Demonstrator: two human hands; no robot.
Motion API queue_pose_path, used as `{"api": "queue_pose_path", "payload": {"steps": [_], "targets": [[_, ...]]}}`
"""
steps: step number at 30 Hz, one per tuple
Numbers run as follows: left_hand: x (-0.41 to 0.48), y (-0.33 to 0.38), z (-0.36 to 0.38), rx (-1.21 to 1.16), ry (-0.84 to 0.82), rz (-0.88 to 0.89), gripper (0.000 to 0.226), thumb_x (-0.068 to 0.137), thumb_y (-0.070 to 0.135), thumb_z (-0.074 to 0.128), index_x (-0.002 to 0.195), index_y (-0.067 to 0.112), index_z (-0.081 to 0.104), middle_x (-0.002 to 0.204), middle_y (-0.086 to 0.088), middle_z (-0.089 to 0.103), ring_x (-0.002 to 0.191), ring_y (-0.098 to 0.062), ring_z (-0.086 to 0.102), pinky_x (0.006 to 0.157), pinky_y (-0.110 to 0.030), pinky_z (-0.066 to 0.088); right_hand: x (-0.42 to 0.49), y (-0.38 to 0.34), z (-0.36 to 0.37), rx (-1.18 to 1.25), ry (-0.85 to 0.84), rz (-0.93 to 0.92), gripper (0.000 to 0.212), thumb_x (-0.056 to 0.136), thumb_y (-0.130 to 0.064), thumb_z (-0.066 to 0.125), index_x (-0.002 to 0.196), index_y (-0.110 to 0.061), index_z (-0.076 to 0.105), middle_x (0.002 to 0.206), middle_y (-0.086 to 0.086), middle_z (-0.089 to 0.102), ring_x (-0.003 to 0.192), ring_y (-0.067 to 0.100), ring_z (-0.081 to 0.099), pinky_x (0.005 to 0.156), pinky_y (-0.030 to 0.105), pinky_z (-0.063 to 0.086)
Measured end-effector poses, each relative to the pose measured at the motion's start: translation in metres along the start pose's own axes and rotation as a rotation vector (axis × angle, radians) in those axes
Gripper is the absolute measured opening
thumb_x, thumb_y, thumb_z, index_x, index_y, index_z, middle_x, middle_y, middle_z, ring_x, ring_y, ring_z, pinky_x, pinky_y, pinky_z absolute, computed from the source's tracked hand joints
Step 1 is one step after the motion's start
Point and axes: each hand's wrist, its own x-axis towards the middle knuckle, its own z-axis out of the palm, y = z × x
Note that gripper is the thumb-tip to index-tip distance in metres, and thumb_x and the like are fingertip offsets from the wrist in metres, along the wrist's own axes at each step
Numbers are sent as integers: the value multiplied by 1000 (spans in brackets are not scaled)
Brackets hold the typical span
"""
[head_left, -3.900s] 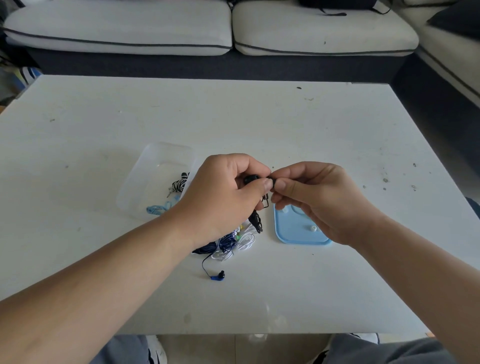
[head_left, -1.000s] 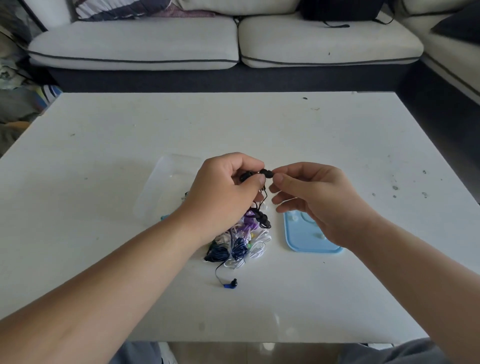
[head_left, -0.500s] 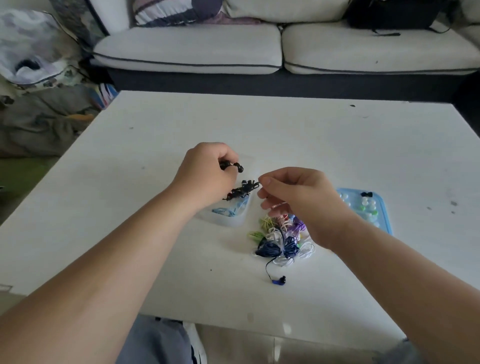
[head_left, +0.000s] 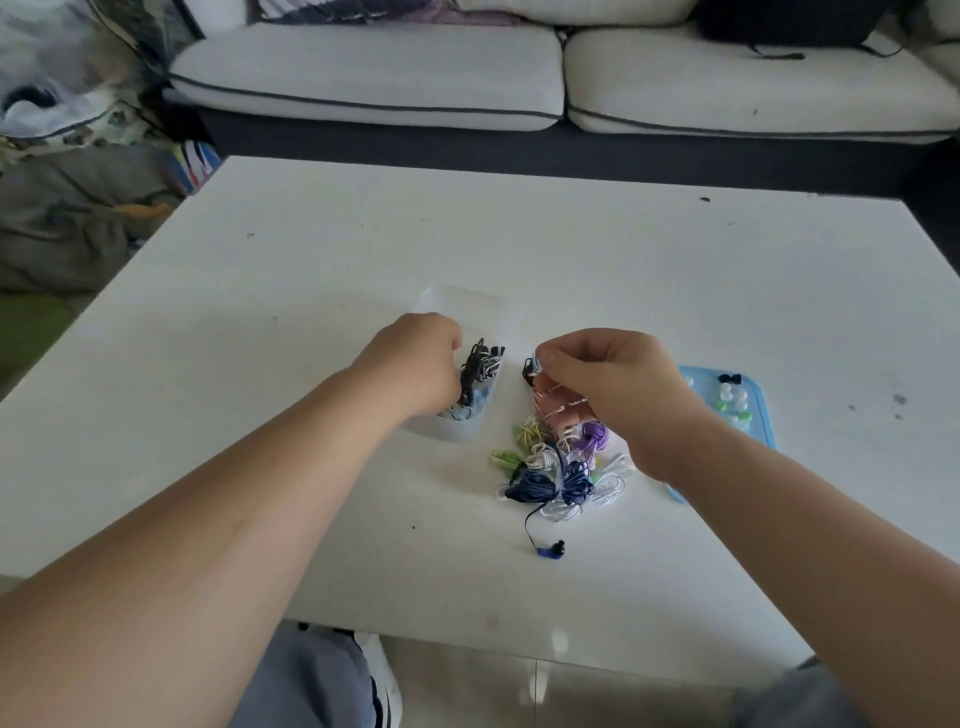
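- Two hands worked: left hand sat in clear container, fingers hidden, grip not determinable.
- Fingers of right hand pinched black ear tip; judged risk: a slackened pinch would lose it in earphone pile.

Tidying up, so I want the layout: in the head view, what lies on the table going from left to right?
Clear box → earphone pile → blue lid.
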Motion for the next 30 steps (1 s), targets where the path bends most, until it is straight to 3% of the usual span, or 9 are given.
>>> {"api": "queue_pose_path", "payload": {"steps": [3,5,8,11,14,17,24,27,30], "targets": [[-5,21,-7,48,144,113,16,92,17,61,105,10,66,112,-6,61,98,-31,60,88,-39,54,1,-2,-14,-69,73,-42,12,96,-7,63,95,-10,75,77,8,74,61,18,67,65,37,59],[-17,45,-10,-35,198,248,19,95,21,61,111,14,69,113,-4,64,101,-28,62,88,-41,54,0,-3,-24,-108,110,-51,14,96,-8,62,94,-12,75,78,7,74,62,17,68,66,37,59],[-38,79,1,-92,37,409,11,93,23,61,96,23,71,90,5,66,86,-21,65,71,-30,52,-2,-3,-36,-155,122,-35,16,96,-7,59,93,-11,74,83,12,76,64,19,69,69,40,60],[-45,102,23,30,-106,455,13,96,21,56,83,20,57,77,7,52,77,-21,56,57,-27,36,-4,-1,-50,-240,114,-10,20,96,-7,53,96,-13,73,86,12,77,63,18,69,68,39,59],[-33,110,44,53,-79,402,19,98,31,53,85,23,43,88,5,51,89,-25,57,65,-32,36,-8,3,-66,-370,92,32,25,97,-8,49,97,-18,73,83,6,77,65,17,71,65,34,59],[-22,108,57,49,-68,327,34,91,45,57,70,25,38,79,7,45,85,-25,57,64,-33,34,-14,8,-77,-521,36,100,28,95,-11,47,97,-21,73,83,3,78,73,19,76,65,32,59],[-20,124,45,-29,-11,226,30,84,38,56,65,15,58,80,2,55,77,-22,59,57,-29,36,-30,11,-95,-609,-57,158,22,97,-22,54,92,-12,73,85,1,78,81,17,74,67,27,60],[-25,125,17,-255,-28,145,32,93,33,51,73,10,57,71,4,58,69,-20,54,63,-31,42,-27,11,-95,-574,-34,109,21,97,-25,57,88,-19,73,81,-4,78,75,14,75,76,36,62],[-26,118,-4,-753,-129,-1,31,97,27,42,75,10,55,70,-6,59,66,-23,52,64,-34,39,-23,10,-89,-513,-29,40,19,97,-23,56,90,-23,75,82,-6,77,75,11,75,75,35,64]]}}
